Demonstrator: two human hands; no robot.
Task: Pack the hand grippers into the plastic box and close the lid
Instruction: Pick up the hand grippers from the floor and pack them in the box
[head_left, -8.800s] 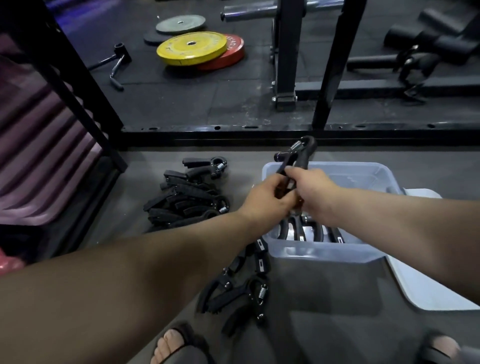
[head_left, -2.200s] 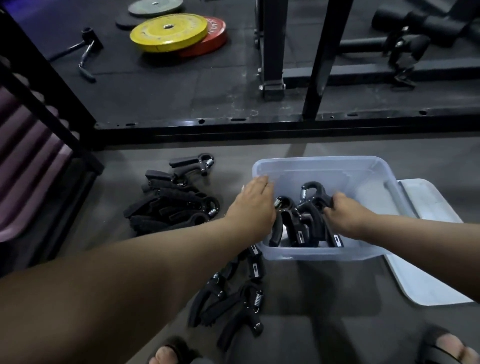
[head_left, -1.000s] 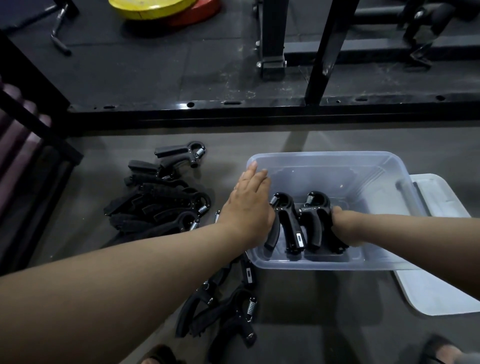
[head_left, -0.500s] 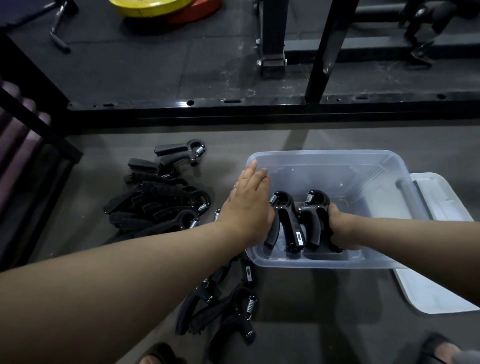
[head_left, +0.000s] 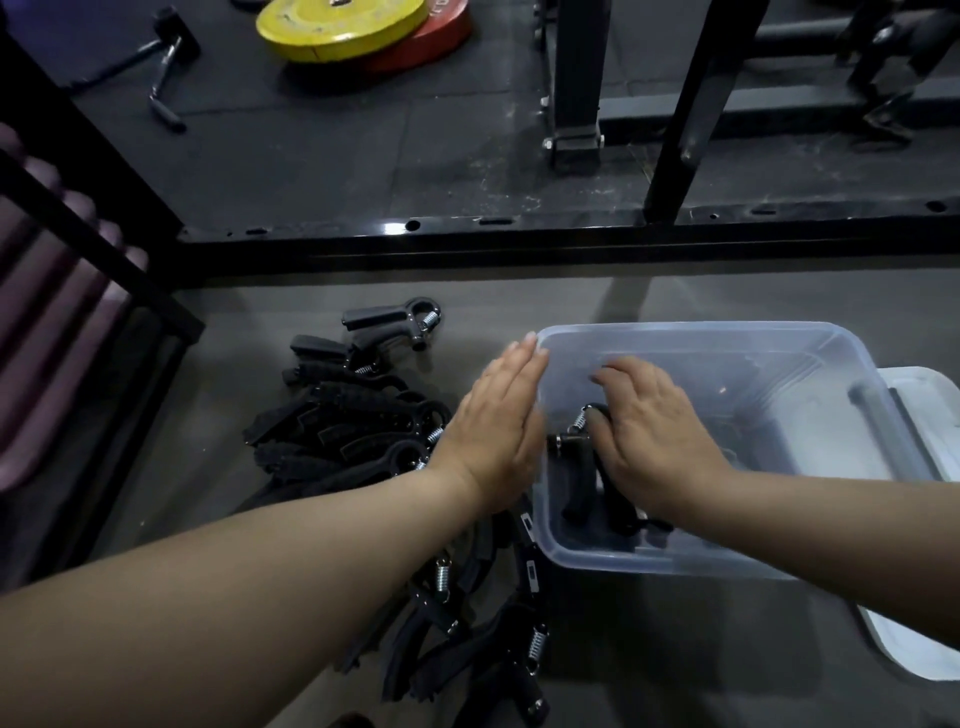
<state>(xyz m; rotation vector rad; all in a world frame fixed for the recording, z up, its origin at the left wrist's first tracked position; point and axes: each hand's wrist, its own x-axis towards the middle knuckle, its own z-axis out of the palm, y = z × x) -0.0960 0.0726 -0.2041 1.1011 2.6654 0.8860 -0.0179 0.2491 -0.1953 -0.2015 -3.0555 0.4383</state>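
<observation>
Bare left hand (head_left: 493, 431), right hand (head_left: 649, 441).

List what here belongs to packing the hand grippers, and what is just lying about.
Belongs to the job:
plastic box
lid, on the floor beside the box
hand grippers in the box
hand grippers on the floor

Just lying about:
yellow weight plate
red weight plate
black rack frame
metal handle

On the grey floor (head_left: 675, 296) lie a clear rectangular plastic box (head_left: 675, 560) under the right hand (head_left: 654, 441), a white lid (head_left: 924, 649) to that hand's right, and black sprung hand grippers (head_left: 353, 415) beside the left hand (head_left: 493, 431).
</observation>
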